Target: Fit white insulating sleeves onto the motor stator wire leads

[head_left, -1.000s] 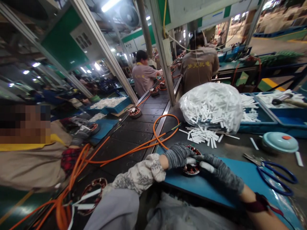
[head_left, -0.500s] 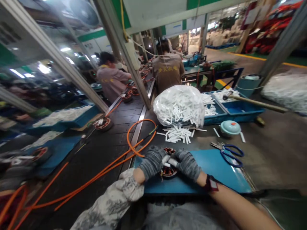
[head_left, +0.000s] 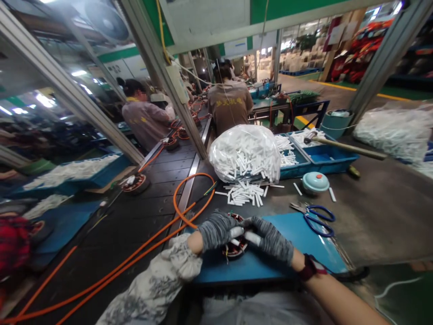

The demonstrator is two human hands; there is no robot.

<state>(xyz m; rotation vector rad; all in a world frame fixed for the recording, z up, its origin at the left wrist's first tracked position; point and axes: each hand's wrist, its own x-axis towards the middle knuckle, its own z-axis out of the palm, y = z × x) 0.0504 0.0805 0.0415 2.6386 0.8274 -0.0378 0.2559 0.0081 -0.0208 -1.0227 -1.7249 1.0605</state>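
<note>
A round motor stator (head_left: pixel 234 251) with dark red windings lies on a blue mat (head_left: pixel 280 264) in front of me. My left hand (head_left: pixel 218 231), in a grey glove with a white thumb tip, curls over its left and far side. From the right, my right hand (head_left: pixel 270 239), gloved alike, bends its fingers over the far rim, its white thumb pointing inward. Both hands are closed on the stator. White tube pieces show at the stator between the thumbs. The fingertips are partly hidden, so whether they pinch a wire or tube is unclear.
Beyond the mat lie loose white tubes (head_left: pixel 245 194) and a bag of tubes (head_left: pixel 248 151). Blue-handled scissors (head_left: pixel 318 219), a lidded turquoise bowl (head_left: pixel 315 183), blue bins (head_left: pixel 328 155) and a hammer (head_left: pixel 348 146) stand right. Orange cable (head_left: pixel 135 255) crosses the conveyor (head_left: pixel 142 221). Co-workers sit ahead.
The thumbs, close together before, are now slightly further apart over the stator. My right hand has shifted a little right. The whole view has turned slightly.
</note>
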